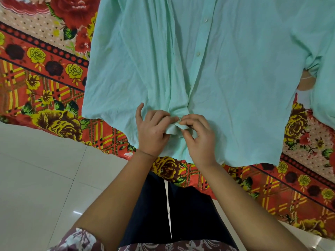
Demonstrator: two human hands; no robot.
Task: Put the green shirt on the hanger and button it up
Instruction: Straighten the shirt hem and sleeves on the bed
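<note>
Your two hands pinch the front placket of the green shirt near its hem.

From your head camera, the green shirt (217, 69) lies spread front-up on a bed covered by a floral bedsheet (45, 78). Your left hand (154, 131) grips one bunched front edge; your right hand (199, 136) pinches the facing edge, fingertips meeting at a button. Two buttons (198, 53) higher up look fastened. No container shows here.
</note>
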